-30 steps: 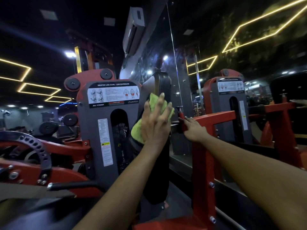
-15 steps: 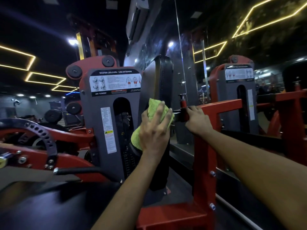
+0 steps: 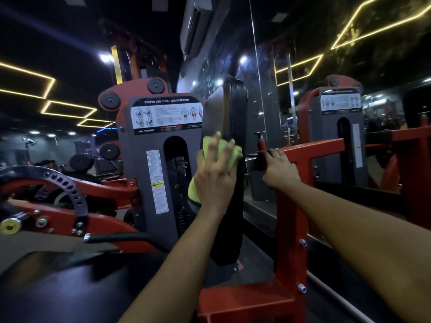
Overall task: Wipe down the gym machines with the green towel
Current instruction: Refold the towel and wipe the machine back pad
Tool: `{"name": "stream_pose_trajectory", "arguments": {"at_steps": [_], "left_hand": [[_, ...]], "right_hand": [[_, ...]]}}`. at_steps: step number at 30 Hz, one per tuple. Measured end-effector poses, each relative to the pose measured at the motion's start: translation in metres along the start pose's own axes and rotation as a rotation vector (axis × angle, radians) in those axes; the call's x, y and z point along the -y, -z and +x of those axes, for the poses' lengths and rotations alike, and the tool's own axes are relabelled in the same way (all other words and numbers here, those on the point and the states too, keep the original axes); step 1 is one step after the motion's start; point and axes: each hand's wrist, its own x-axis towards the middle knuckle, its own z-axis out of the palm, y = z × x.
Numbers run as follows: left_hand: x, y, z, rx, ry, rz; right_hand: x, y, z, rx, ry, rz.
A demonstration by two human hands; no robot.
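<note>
Biggest thing in front of you is the leg machine (image 3: 140, 173), grey tower, red housing on top, its placard (image 3: 166, 115) reading "Seated leg curl / leg extesion". To your right runs the wall mirror (image 3: 268, 89), showing that same tower in reflection. Low on your left sits the black seat pad (image 3: 70, 287), with the curved, hole-punched adjuster arc (image 3: 67, 185) above it. Dead centre stands the tall black back pad (image 3: 233, 108), upright and seen nearly edge-on. The red crossbar (image 3: 314, 148) comes in from the right toward that pad, carried on a red upright post (image 3: 291, 217).

Now your hands. Your left grip (image 3: 215, 176) is flat and wide, fingers spread, pressing the green towel (image 3: 229, 155) against the middle of the back pad. The towel is bunched under your palm, with one fold peeking out above your fingertips and another hanging below your wrist. Your right grip (image 3: 281, 170) is wrapped over the inner end of the red crossbar, fingers curled across the top, just beside the pad. Just above those knuckles stands a small red knob pin (image 3: 260, 142), not touching them.
</note>
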Motion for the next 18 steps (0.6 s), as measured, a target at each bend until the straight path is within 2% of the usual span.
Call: {"name": "stream_pose_trajectory", "arguments": {"at_steps": [4, 7, 14, 18], "left_hand": [[0.007, -0.003, 0.051, -0.029, 0.181, -0.188], [0.019, -0.011, 0.056, -0.023, 0.297, -0.266], [0.060, -0.023, 0.067, -0.051, 0.306, -0.425], [0.099, -0.034, 0.099, -0.011, 0.376, -0.443]], "right_hand": [[0.001, 0.002, 0.000, 0.004, -0.005, -0.024], [0.005, -0.001, 0.002, -0.079, -0.005, -0.027], [0.007, -0.017, 0.023, -0.440, 0.028, -0.153], [0.008, -0.011, 0.046, -0.515, 0.039, -0.202]]}}
